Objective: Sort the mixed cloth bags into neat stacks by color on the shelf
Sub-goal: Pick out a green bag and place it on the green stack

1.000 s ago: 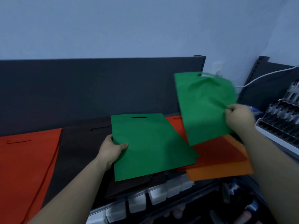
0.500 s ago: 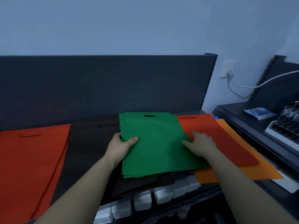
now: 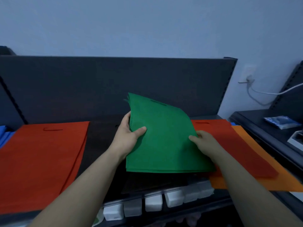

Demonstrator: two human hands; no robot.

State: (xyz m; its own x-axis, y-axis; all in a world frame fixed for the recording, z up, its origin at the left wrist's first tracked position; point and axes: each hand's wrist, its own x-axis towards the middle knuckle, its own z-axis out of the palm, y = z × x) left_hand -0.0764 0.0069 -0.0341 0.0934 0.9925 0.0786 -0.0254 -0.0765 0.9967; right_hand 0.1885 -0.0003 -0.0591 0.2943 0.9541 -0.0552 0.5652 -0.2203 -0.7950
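A stack of green bags [image 3: 164, 138] is held in the middle of the shelf, its far end tilted up off the surface. My left hand [image 3: 127, 136] grips the stack's left edge, thumb on top. My right hand [image 3: 205, 143] holds the right edge. Under the stack lie black bags [image 3: 101, 141]. A red stack [image 3: 42, 154] lies to the left. Another red bag [image 3: 229, 145] lies to the right on top of an orange bag [image 3: 265, 181].
The dark shelf back panel [image 3: 114, 82] stands behind. Blue bags [image 3: 5, 135] show at the far left edge. White boxes [image 3: 154, 202] line the shelf below. A second shelf [image 3: 262, 128] at right carries a blue packet [image 3: 282, 121]. A white cable [image 3: 268, 93] hangs from a wall socket.
The second green bag was laid on the first. Both hands then took the green stack by its sides and lifted its far end. The view shifted left.
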